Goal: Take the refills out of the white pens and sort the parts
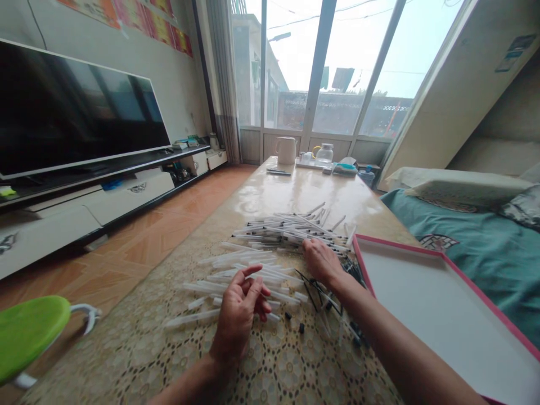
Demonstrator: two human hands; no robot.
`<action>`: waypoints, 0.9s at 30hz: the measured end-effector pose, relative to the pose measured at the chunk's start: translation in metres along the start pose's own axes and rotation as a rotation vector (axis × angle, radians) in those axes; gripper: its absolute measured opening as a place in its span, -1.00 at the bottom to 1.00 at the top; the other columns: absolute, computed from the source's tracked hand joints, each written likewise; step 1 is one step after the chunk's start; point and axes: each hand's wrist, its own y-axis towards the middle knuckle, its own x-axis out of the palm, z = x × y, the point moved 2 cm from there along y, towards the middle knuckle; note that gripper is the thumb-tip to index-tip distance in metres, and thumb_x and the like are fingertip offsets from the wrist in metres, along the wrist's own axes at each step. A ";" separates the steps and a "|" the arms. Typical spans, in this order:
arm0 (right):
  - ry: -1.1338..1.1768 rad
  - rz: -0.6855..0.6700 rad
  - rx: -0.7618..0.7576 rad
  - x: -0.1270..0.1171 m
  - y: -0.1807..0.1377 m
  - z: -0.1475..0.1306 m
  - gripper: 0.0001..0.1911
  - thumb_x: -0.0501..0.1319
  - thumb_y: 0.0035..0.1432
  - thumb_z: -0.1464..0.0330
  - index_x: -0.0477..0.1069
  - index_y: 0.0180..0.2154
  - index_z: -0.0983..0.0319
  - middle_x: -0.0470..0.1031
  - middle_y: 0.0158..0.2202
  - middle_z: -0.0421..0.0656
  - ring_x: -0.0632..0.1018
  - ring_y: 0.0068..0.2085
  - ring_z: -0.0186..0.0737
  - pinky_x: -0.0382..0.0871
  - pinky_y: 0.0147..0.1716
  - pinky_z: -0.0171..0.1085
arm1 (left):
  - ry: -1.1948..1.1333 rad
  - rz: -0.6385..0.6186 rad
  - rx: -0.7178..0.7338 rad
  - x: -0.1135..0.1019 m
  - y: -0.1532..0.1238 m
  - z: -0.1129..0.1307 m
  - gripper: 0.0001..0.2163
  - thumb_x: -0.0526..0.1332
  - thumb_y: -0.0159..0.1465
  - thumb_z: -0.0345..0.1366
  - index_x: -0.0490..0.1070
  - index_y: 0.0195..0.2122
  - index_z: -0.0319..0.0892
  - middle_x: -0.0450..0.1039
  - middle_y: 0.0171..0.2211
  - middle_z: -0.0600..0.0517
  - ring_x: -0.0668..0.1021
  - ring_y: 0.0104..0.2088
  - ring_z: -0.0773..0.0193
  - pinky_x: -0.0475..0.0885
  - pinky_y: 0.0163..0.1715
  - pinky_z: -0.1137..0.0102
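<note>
My left hand [242, 309] is held just above the near edge of a loose heap of translucent white pen barrels [236, 275]. Its thumb and fingers are apart, loosely bent, with nothing visible between them. My right hand [321, 260] reaches to the near side of a pile of assembled pens [291, 228], white tubes with dark tips. Its fingers are curled downward and closed; what they pinch is hidden. Beneath the right forearm lie thin black refills [312, 295] and dark small parts [354, 270]. Two small black caps [301, 328] sit near my left hand.
A shallow white box with a pink rim [442, 256] stands on the right of the patterned table [139, 337]. At the far end are a pale jug [286, 151], a glass pot [324, 153] and a tray. A green stool [34, 332] is at lower left.
</note>
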 end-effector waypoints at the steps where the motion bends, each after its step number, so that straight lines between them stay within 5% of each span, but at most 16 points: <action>1: -0.010 0.008 -0.001 0.002 0.000 0.000 -0.76 0.00 0.08 0.60 0.38 -0.29 0.30 0.42 -0.29 0.00 0.41 -0.22 -0.16 0.15 -0.35 -0.32 | -0.002 0.004 -0.009 0.000 0.000 0.000 -0.65 0.22 0.09 -0.20 0.26 -0.11 -0.19 0.36 -0.59 0.17 0.38 -0.71 0.46 0.25 -0.77 0.58; 9: 0.023 0.109 -0.085 -0.019 -0.019 -0.008 -0.85 0.03 0.16 0.50 0.35 -0.34 0.27 0.39 -0.27 -0.05 0.38 -0.20 -0.18 0.15 -0.26 -0.30 | 0.001 -0.042 -0.065 0.002 0.001 -0.003 -0.69 0.24 0.07 -0.18 0.30 -0.21 -0.21 0.37 -0.59 0.15 0.39 -0.72 0.45 0.26 -0.78 0.58; 13: 0.142 0.105 -0.106 -0.035 -0.059 -0.025 -0.85 -0.06 0.22 0.44 0.25 -0.31 0.25 0.36 -0.45 -0.21 0.37 -0.46 -0.32 0.16 -0.43 -0.37 | 0.012 -0.132 -0.071 0.005 0.000 -0.008 -0.67 0.26 0.07 -0.17 0.29 -0.19 -0.22 0.38 -0.56 0.14 0.41 -0.72 0.45 0.27 -0.78 0.57; 17: 0.736 -0.036 -0.091 -0.035 -0.103 -0.037 -0.82 -0.05 0.21 0.37 0.19 -0.44 0.23 0.24 -0.54 -0.28 0.30 -0.50 -0.37 0.15 -0.50 -0.40 | -0.050 -0.308 -0.100 0.009 -0.003 -0.011 -0.61 0.22 0.12 -0.13 0.24 -0.07 -0.18 0.38 -0.57 0.15 0.36 -0.78 0.48 0.20 -0.83 0.59; 19: 0.978 -0.145 -0.036 -0.029 -0.117 -0.037 -0.78 -0.02 0.21 0.31 0.20 -0.47 0.24 0.16 -0.57 -0.31 0.25 -0.52 -0.41 0.13 -0.53 -0.43 | -0.054 -0.406 -0.136 0.010 -0.006 -0.013 -0.69 0.19 0.15 -0.12 0.31 -0.17 -0.20 0.37 -0.61 0.15 0.32 -0.80 0.50 0.14 -0.86 0.61; 22: 1.304 -0.476 0.045 -0.014 -0.130 -0.034 -0.66 -0.07 0.23 0.15 0.26 -0.39 0.25 0.06 -0.67 -0.39 0.11 -0.68 -0.48 0.00 -0.71 -0.48 | 0.015 -0.496 -0.160 0.011 -0.011 -0.014 -0.77 0.17 0.17 -0.13 0.36 -0.38 -0.23 0.34 -0.67 0.14 0.30 -0.81 0.52 0.10 -0.85 0.62; 25: 1.458 -0.748 0.063 -0.001 -0.137 -0.032 -0.54 -0.10 0.21 0.03 0.32 -0.30 0.27 0.02 -0.74 -0.42 0.01 -0.76 -0.50 -0.13 -0.79 -0.48 | 0.103 -0.592 -0.183 0.014 -0.016 -0.016 -0.76 0.19 0.15 -0.12 0.38 -0.40 -0.24 0.33 -0.70 0.14 0.31 -0.81 0.50 0.12 -0.84 0.61; 27: 1.428 -0.727 0.065 0.003 -0.138 -0.031 -0.50 -0.07 0.18 0.00 0.35 -0.37 0.29 -0.03 -0.74 -0.42 0.00 -0.74 -0.50 -0.15 -0.78 -0.48 | 0.143 -0.622 -0.208 0.015 -0.018 -0.018 -0.72 0.17 0.15 -0.08 0.40 -0.38 -0.24 0.33 -0.71 0.13 0.30 -0.81 0.50 0.11 -0.84 0.61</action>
